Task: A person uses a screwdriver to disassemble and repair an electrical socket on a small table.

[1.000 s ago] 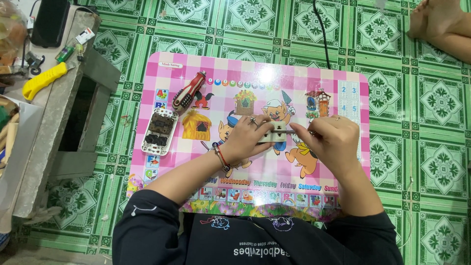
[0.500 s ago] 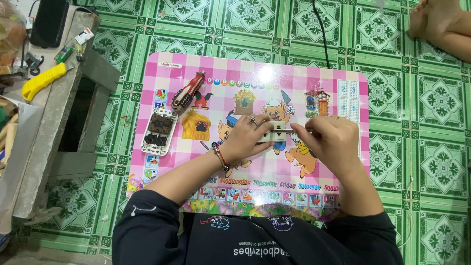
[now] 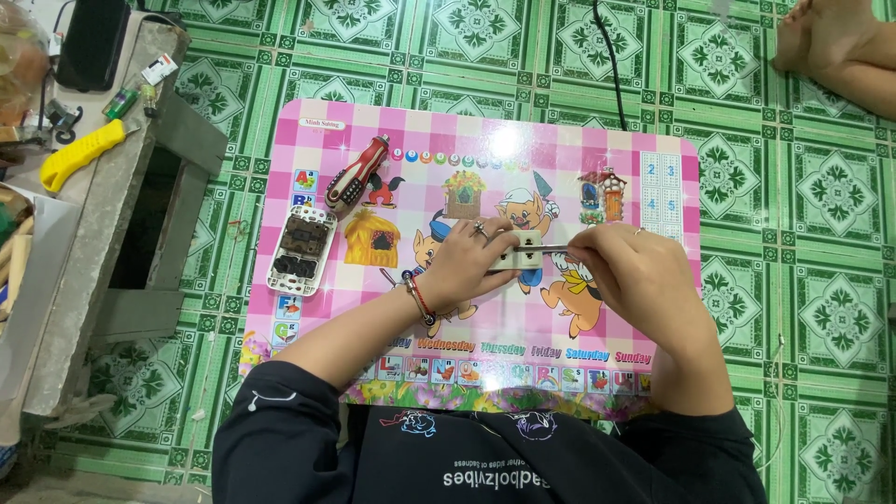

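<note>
My left hand (image 3: 469, 260) grips a small white electrical socket part (image 3: 519, 250) over the middle of a pink cartoon-printed board (image 3: 485, 149). My right hand (image 3: 627, 268) is closed around a thin metal tool (image 3: 553, 248) whose tip touches the socket part. A bracelet is on my left wrist and a ring on one left finger. A red-and-black screwdriver (image 3: 356, 173) and a white socket housing (image 3: 301, 249) lie on the board's left side, apart from both hands.
A concrete ledge (image 3: 93, 205) at the left holds a yellow utility knife (image 3: 79, 156), a black box (image 3: 93, 42) and small items. A black cable (image 3: 609, 58) runs over the green tiled floor. Another person's foot (image 3: 835, 51) is at top right.
</note>
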